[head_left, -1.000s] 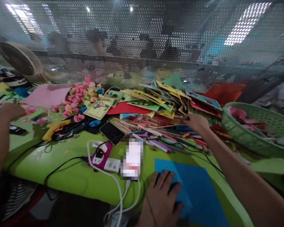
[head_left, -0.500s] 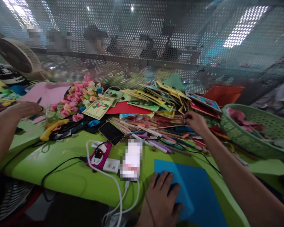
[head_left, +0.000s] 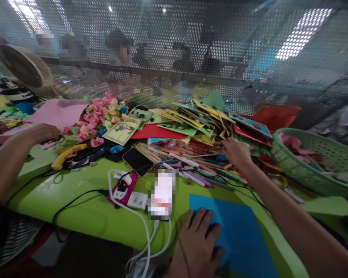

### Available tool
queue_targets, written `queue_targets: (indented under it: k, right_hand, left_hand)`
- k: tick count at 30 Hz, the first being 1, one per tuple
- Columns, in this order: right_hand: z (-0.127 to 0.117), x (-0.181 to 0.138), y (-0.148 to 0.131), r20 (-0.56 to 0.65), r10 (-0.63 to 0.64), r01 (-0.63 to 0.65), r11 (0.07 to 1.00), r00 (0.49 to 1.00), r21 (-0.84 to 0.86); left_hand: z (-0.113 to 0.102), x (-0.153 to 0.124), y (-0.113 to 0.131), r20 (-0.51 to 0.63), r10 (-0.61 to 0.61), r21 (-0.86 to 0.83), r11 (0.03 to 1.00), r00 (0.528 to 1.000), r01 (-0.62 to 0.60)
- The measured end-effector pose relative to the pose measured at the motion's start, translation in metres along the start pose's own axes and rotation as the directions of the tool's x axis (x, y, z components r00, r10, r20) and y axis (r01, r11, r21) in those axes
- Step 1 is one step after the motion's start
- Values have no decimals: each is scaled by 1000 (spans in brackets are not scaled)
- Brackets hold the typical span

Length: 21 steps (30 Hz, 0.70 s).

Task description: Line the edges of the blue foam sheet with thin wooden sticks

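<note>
My left hand [head_left: 198, 243] lies flat, fingers spread, on a sheet of blue paper [head_left: 246, 231] at the front of the green table. Farther back, my right hand [head_left: 237, 152] reaches into a heap of pencils and thin sticks [head_left: 203, 164], below a pile of decorated cards [head_left: 197, 117]. Its fingers are bent together at the tips; what they hold, if anything, is hidden. Left of the blue paper lies a lit phone [head_left: 162, 193] with a white cable plugged in. Behind it a dark phone [head_left: 137, 161] rests against the pencils.
A green basket [head_left: 313, 166] holding paper scraps stands at right. A magenta power strip [head_left: 123, 189] trails cables. Paper flowers [head_left: 97, 116] and a fan [head_left: 26, 69] are farther left, beside another person's hand [head_left: 43, 133]. Perforated metal mesh [head_left: 168, 81] rises behind.
My right hand has shifted slightly left within the pencil heap. My left hand stays on the blue paper. The other person's hand at left has moved slightly to the right.
</note>
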State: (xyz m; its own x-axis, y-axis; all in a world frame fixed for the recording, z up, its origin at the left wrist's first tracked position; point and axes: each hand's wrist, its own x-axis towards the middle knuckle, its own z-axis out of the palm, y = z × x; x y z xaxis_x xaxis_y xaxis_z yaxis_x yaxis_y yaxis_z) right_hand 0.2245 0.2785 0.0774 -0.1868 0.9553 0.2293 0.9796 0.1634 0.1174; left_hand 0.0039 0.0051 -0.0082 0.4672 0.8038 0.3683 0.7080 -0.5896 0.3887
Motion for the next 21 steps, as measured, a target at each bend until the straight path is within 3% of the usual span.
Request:
queue_targets:
  k: [6, 12, 17, 21]
  right_hand:
    - [-7, -3, -2, -1, -57, 57, 998, 998, -21]
    - [-30, -22, 17, -46, -43, 45, 998, 998, 39]
    - [-48, -71, 44, -57, -4, 13, 986, 998, 165]
    - [-51, -124, 72, -53, 185, -147, 899, 981, 412]
  left_hand:
    - [-1, 0, 1, 0, -6, 0, 1000, 1000, 6]
    - [0, -2, 0, 27, -10, -13, 1000, 1000, 10]
    - [-2, -4, 1, 53, -24, -39, 999, 998, 26]
    - [-7, -4, 3, 69, -52, -111, 992, 996, 60]
